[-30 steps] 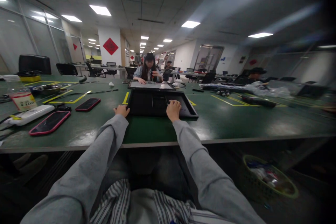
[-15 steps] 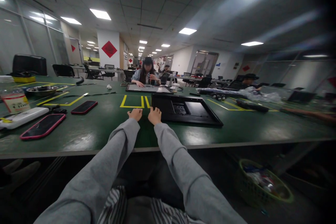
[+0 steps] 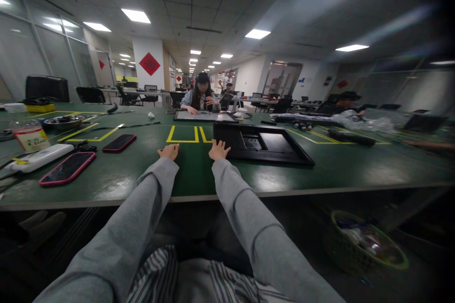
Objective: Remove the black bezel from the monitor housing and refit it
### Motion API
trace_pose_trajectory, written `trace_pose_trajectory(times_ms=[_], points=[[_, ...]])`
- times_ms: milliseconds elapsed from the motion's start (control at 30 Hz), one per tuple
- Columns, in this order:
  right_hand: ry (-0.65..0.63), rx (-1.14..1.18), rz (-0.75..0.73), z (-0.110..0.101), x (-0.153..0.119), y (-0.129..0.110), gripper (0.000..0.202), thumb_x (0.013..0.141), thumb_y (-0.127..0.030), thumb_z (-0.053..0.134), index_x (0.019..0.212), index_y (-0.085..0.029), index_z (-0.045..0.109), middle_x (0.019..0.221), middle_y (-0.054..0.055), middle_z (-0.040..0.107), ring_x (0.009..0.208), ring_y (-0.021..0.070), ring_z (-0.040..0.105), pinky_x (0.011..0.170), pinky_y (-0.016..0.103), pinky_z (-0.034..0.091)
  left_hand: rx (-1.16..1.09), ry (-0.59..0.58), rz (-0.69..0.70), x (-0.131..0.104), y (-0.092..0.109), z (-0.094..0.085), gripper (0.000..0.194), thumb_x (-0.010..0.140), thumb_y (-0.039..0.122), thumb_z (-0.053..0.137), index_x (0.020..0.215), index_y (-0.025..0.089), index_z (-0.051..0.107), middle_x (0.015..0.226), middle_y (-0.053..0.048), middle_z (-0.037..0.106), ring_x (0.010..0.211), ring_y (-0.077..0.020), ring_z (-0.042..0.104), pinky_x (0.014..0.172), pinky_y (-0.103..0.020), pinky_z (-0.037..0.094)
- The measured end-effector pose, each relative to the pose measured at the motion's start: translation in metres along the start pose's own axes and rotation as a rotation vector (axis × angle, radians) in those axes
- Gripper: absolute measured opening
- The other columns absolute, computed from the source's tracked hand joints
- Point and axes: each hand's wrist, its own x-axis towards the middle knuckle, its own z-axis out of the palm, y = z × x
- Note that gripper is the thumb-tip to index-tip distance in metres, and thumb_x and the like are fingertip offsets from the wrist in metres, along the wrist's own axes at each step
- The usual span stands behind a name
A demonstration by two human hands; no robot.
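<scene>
A flat black frame-like panel [image 3: 284, 146] with a raised rim and a recessed section lies on the green table [image 3: 192, 170], right of centre. At its left edge is my right hand [image 3: 219, 150], fingers spread, holding nothing. My left hand [image 3: 169, 151] hovers low over the table to the left, near yellow tape marks [image 3: 183, 141]. Its fingers are curled, and whether anything is between them is too small to tell.
On the left lie two phones [image 3: 67, 169] [image 3: 119, 143], a white device [image 3: 42, 157], a bottle [image 3: 31, 138] and a metal bowl [image 3: 64, 122]. A person [image 3: 201, 94] sits opposite behind another panel [image 3: 204, 116]. A basket [image 3: 369, 241] stands below right.
My hands have moved apart, the left one to the left and the right one slightly right. The view has shifted a little, and the black panel appears farther right.
</scene>
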Motion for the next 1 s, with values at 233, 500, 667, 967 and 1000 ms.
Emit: trace_pose_trajectory(times_ms=[233, 500, 667, 967, 1000], points=[[0.090, -0.014, 0.140, -0.021, 0.016, 0.095, 0.063, 0.092, -0.012, 0.035, 0.153, -0.026, 0.036, 0.159, 0.016, 0.033, 0.151, 0.0334, 0.025, 0.114, 0.064, 0.025, 0.006, 0.046, -0.081, 0.003, -0.034, -0.016, 0.048, 0.103, 0.044, 0.028, 0.113, 0.032, 0.073, 0.129, -0.007, 0.071, 0.124, -0.0296, 0.060, 0.111, -0.056, 0.032], [0.246, -0.060, 0.219, -0.055, 0.011, 0.242, 0.062, 0.092, -0.016, 0.034, 0.154, -0.022, 0.036, 0.153, 0.017, 0.045, 0.144, 0.0308, 0.038, 0.111, 0.063, 0.033, 0.095, 0.051, -0.030, -0.002, -0.046, -0.023, 0.049, 0.102, 0.043, 0.029, 0.110, 0.030, 0.075, 0.126, -0.011, 0.072, 0.121, -0.0316, 0.061, 0.109, -0.058, 0.031], [0.325, -0.074, 0.293, -0.067, 0.005, 0.301, 0.056, 0.092, -0.019, 0.038, 0.149, -0.016, 0.042, 0.148, 0.020, 0.051, 0.139, 0.0289, 0.045, 0.113, 0.058, 0.033, 0.116, 0.052, -0.002, -0.003, -0.044, -0.023, 0.049, 0.101, 0.043, 0.029, 0.111, 0.029, 0.075, 0.127, -0.010, 0.071, 0.121, -0.0311, 0.062, 0.108, -0.058, 0.032], [0.395, -0.297, 0.274, -0.072, -0.004, 0.315, 0.040, 0.098, -0.030, 0.044, 0.131, -0.011, 0.056, 0.133, 0.023, 0.057, 0.130, 0.0329, 0.049, 0.101, 0.048, 0.041, 0.167, 0.040, 0.031, 0.000, -0.047, -0.021, 0.051, 0.102, 0.045, 0.026, 0.107, 0.027, 0.075, 0.130, -0.010, 0.070, 0.123, -0.0316, 0.060, 0.106, -0.058, 0.034], [0.392, -0.313, 0.264, -0.073, -0.005, 0.313, 0.040, 0.098, -0.029, 0.043, 0.129, -0.010, 0.057, 0.133, 0.024, 0.057, 0.129, 0.0335, 0.048, 0.099, 0.047, 0.042, 0.166, 0.039, 0.037, -0.001, -0.047, -0.020, 0.051, 0.102, 0.044, 0.027, 0.108, 0.027, 0.074, 0.131, -0.010, 0.069, 0.123, -0.0318, 0.060, 0.106, -0.059, 0.034]])
